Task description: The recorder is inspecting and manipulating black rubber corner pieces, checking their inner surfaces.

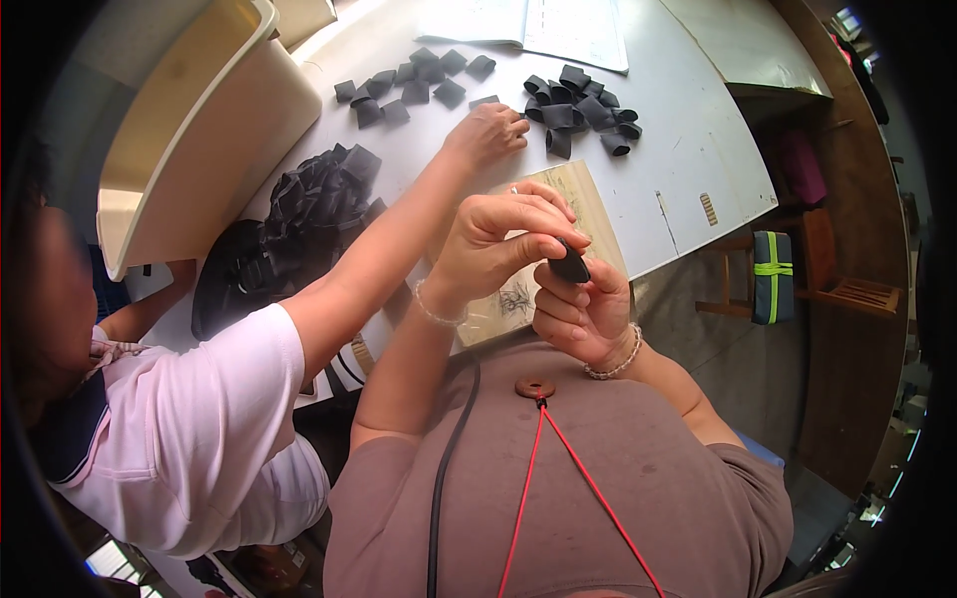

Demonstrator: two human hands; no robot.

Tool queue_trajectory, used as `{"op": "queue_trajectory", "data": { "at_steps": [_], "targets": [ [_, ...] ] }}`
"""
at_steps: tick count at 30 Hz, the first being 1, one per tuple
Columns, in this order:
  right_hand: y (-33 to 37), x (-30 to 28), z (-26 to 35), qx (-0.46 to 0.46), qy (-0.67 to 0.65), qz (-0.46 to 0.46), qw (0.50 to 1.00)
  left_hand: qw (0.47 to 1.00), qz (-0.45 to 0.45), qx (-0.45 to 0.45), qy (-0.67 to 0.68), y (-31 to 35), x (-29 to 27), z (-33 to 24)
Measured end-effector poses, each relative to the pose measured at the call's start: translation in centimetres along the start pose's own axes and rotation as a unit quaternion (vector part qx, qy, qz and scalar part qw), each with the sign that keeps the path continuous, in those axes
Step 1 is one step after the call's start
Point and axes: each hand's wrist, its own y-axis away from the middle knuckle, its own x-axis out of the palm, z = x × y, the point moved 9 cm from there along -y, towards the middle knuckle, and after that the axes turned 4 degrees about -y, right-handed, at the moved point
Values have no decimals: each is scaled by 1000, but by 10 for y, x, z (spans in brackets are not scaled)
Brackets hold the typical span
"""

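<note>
In front of my chest I hold a small black piece point(569, 265), seen nearly edge-on as a dark oval; it looks like fabric or soft sheet. The thumb and fingertips of my left hand point(503, 237) pinch its upper end. My right hand point(590, 317) grips its lower side between thumb and curled fingers. Beneath both hands lies a light wooden board point(588, 204) with dark scribbled marks. Beyond it, several black loops point(578, 108) sit in a loose heap. Farther left, flat black pieces point(417, 92) are spread over the white table point(678, 169).
At my left a co-worker in a pink shirt stretches a hand point(488, 135) toward the flat pieces. A bigger pile of black pieces point(317, 204) lies under that arm. There is a cream plastic bin point(214, 130) at far left, an open booklet point(573, 35) at the back, and a wooden chair point(852, 284) on the right.
</note>
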Motion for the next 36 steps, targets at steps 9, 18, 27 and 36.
{"op": "queue_trajectory", "data": {
  "at_steps": [9,18,27,36],
  "targets": [
    [-4,9,-4,-2,18,13,1000,983,-83,-12,164,6,1,23],
    [-8,8,-1,-32,72,-42,996,966,-172,-114,158,13,-10,40],
    [-4,10,9,-97,81,-126,984,958,-209,-129,146,14,-6,42],
    [1,5,19,-130,138,-165,968,956,-219,-132,146,16,-7,42]
  ]
}}
